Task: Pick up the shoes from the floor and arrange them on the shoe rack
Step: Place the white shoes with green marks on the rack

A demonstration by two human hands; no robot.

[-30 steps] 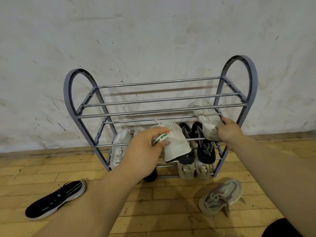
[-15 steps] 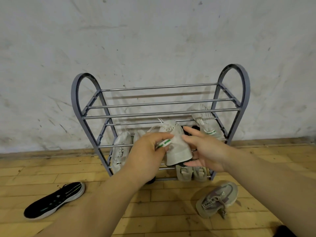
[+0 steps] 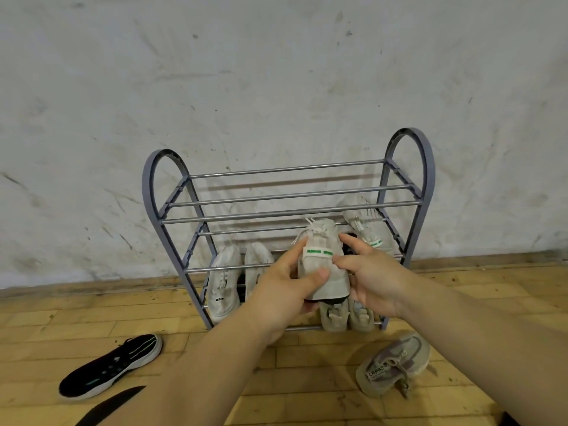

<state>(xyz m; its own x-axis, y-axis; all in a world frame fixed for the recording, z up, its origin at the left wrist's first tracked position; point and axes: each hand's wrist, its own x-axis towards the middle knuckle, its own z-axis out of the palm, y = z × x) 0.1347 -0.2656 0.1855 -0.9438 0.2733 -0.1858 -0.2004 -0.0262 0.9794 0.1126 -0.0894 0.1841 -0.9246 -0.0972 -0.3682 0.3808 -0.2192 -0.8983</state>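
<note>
**Operator:** Background: scuffed pale wall (image 3: 276, 72), wooden floor (image 3: 61, 327), grey shoe rack (image 3: 427, 167) standing against the wall. I report from the task item outward.

**Supervisor:** Where is the item?

**Operator:** The white sneaker (image 3: 322, 265) is off the floor, held in front of the rack's middle shelf. Its long axis runs away from me, toe towards the rack bars and heel nearest me. Its mate (image 3: 368, 229) already lies on that shelf at the right end, just beside and beyond the held sneaker. I judge that the coming placement runs forward and slightly right, into the gap left of the mate.

**Supervisor:** Hand states?

**Operator:** My left hand (image 3: 285, 290) grips the sneaker from its left side, thumb across the upper. My right hand (image 3: 372, 281) lays mostly straight fingers against its right side; it steadies the sneaker and does not clasp it. The hands are close together, with the sneaker between them. The right hand is nearer the open slot.

**Supervisor:** Difference from the earlier frames?

**Operator:** One second ago my right hand was on the mate at the rack's right end. It has since crossed to the held sneaker, which now sits straighter.

**Supervisor:** Remaining items?

**Operator:** A black shoe (image 3: 113, 367) and a grey sandal (image 3: 393, 364) lie on the floor, well apart.
</note>
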